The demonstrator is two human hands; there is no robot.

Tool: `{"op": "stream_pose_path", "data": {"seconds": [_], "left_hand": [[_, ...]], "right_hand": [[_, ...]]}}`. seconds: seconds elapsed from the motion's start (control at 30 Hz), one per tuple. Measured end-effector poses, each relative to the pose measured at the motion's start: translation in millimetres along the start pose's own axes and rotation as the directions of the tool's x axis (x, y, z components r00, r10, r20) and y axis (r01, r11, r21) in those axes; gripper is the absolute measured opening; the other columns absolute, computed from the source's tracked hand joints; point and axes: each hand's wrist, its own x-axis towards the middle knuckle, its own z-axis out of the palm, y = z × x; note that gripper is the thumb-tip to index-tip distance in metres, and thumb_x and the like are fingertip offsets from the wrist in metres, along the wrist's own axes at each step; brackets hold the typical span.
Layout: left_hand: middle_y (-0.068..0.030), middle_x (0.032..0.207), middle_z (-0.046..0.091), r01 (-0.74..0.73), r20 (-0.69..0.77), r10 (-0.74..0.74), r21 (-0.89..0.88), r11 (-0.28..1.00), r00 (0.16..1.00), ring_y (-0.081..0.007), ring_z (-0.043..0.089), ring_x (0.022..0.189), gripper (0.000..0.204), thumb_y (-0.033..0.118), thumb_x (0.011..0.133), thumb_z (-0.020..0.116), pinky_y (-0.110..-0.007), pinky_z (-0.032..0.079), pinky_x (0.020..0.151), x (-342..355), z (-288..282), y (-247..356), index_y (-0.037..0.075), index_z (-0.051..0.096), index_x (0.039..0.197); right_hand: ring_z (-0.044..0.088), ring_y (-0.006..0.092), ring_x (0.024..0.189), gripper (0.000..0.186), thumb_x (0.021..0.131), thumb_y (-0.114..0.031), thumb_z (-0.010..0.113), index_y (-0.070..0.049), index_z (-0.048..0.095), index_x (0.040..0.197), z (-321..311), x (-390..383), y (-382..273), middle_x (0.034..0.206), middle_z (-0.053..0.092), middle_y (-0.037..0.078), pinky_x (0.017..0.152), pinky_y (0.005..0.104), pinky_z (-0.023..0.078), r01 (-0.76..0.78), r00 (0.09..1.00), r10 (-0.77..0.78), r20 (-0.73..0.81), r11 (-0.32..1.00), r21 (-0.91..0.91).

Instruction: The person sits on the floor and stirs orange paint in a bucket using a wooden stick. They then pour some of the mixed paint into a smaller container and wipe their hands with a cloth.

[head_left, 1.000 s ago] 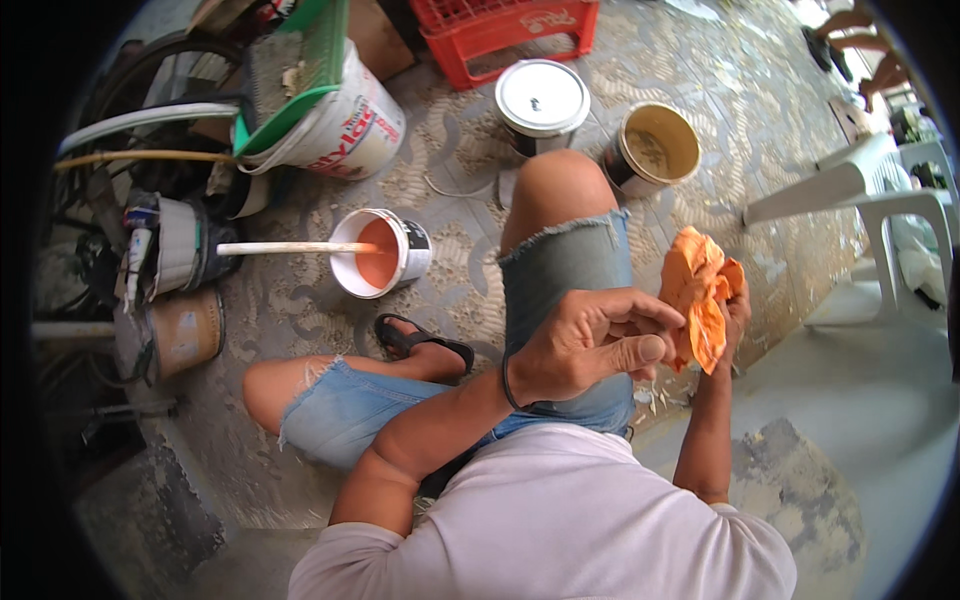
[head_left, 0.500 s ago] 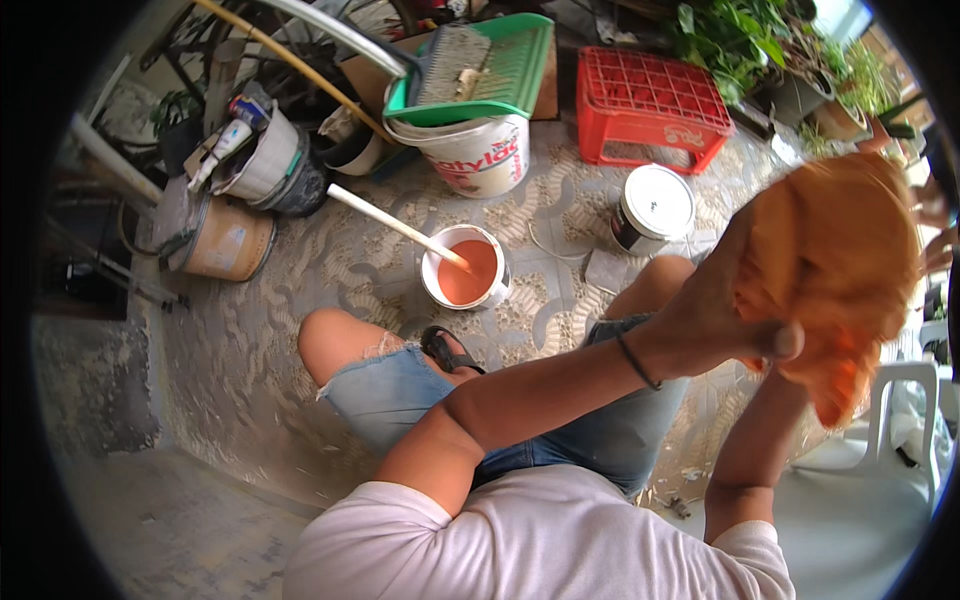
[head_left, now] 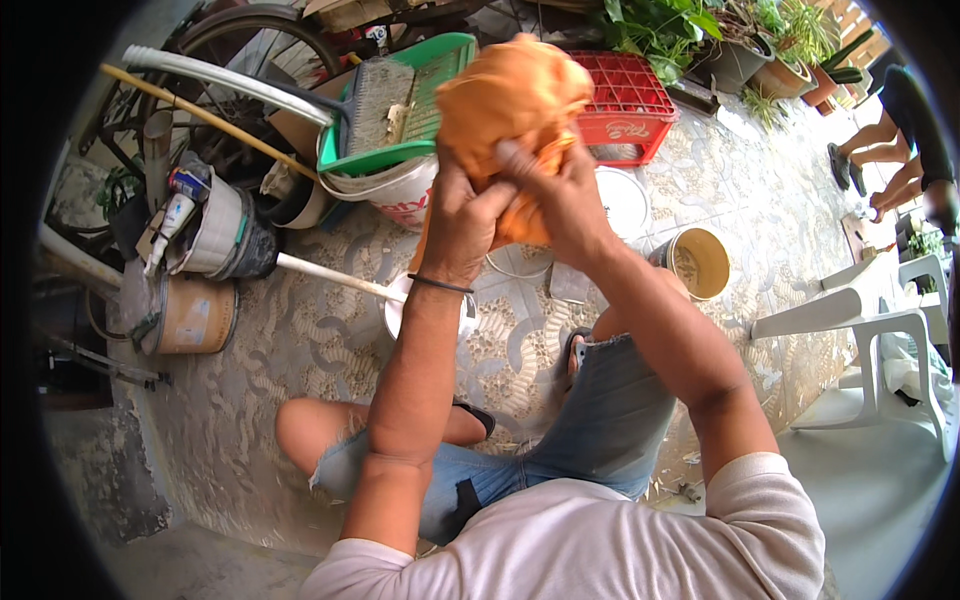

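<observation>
Both of my hands are raised in front of me, closed around the lower part of a bunched orange cloth (head_left: pixel 515 90). My left hand (head_left: pixel 465 215) grips it from the left. My right hand (head_left: pixel 570 195) holds it from the right, thumb across the folds. The cloth bulges upward above my fingers, and a fold hangs between the wrists. Below, on the floor, a white bucket (head_left: pixel 393 322) with a pale stick (head_left: pixel 330 273) in it is partly hidden by my left forearm; its contents do not show.
A green tray (head_left: pixel 350 160) rests on a large white bucket (head_left: pixel 405 205), beside a red crate (head_left: pixel 628 110). Nearby stand a lidded tub (head_left: pixel 625 205) and a tan bucket (head_left: pixel 703 262). White chairs (head_left: pixel 880 320) are at right, another person (head_left: pixel 885 150) farther off, potted plants (head_left: pixel 740 55) behind.
My hands and the orange cloth have swung from the right to the middle. My right hand, hidden behind the cloth before, now shows. The view has shifted, revealing the tan bucket.
</observation>
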Motion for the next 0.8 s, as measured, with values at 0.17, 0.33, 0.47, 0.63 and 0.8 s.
{"op": "stream_pose_path", "data": {"seconds": [0.17,0.33,0.47,0.63,0.8], "left_hand": [[-0.0222,0.147,0.051,0.019,0.063,-0.047,0.393,0.919,0.997,-0.0278,0.054,0.134,0.075,0.018,0.089,0.078,-0.04,0.044,0.111,13,-14,0,-0.004,0.042,0.152],[-0.0178,0.13,0.065,0.264,-0.03,-0.264,0.239,0.935,0.964,-0.02,0.066,0.112,0.06,0.019,0.092,0.078,-0.033,0.056,0.091,-32,-32,-24,-0.005,0.054,0.141],[-0.0114,0.113,0.071,0.45,-0.167,-0.426,0.149,0.88,0.889,-0.0143,0.068,0.102,0.047,0.014,0.094,0.076,-0.027,0.056,0.085,-78,-51,-46,-0.005,0.06,0.133],[-0.0133,0.124,0.063,0.56,-0.177,-0.544,0.049,0.827,0.82,-0.0158,0.064,0.109,0.061,0.012,0.09,0.08,-0.03,0.057,0.092,-117,-64,-48,-0.002,0.051,0.143],[-0.0184,0.153,0.039,0.323,-0.201,-0.418,-0.38,0.867,0.886,-0.0339,0.045,0.14,0.127,0.046,0.069,0.095,-0.048,0.049,0.107,-102,-43,-19,0.014,0.018,0.164]], "right_hand": [[0.07,0.0181,0.094,0.028,0.092,-0.006,0.073,0.002,0.065,0.118,-68,68,6,0.107,0.073,0.01,0.086,0.0335,0.057,0.016,0.974,-0.006,-0.226,0.999,0.043],[0.069,0.0154,0.091,0.032,0.09,-0.015,0.079,0.0,0.066,0.115,-143,163,13,0.104,0.072,0.008,0.083,0.0322,0.056,0.264,0.885,-0.396,-0.245,0.859,-0.438],[0.067,0.0146,0.095,0.038,0.094,-0.007,0.075,-0.004,0.061,0.128,-135,194,33,0.111,0.07,0.004,0.084,0.0301,0.056,0.352,0.88,-0.425,-0.214,0.884,-0.307],[0.069,0.0216,0.102,0.047,0.083,-0.018,0.085,-0.002,0.067,0.123,-99,149,21,0.11,0.072,0.009,0.089,0.0359,0.056,0.239,0.902,-0.283,-0.326,0.956,-0.168],[0.066,0.0149,0.099,0.033,0.099,-0.019,0.069,0.0,0.061,0.124,-38,32,-5,0.112,0.068,0.007,0.085,0.0309,0.054,-0.025,0.995,-0.002,-0.099,0.964,-0.266]]}}
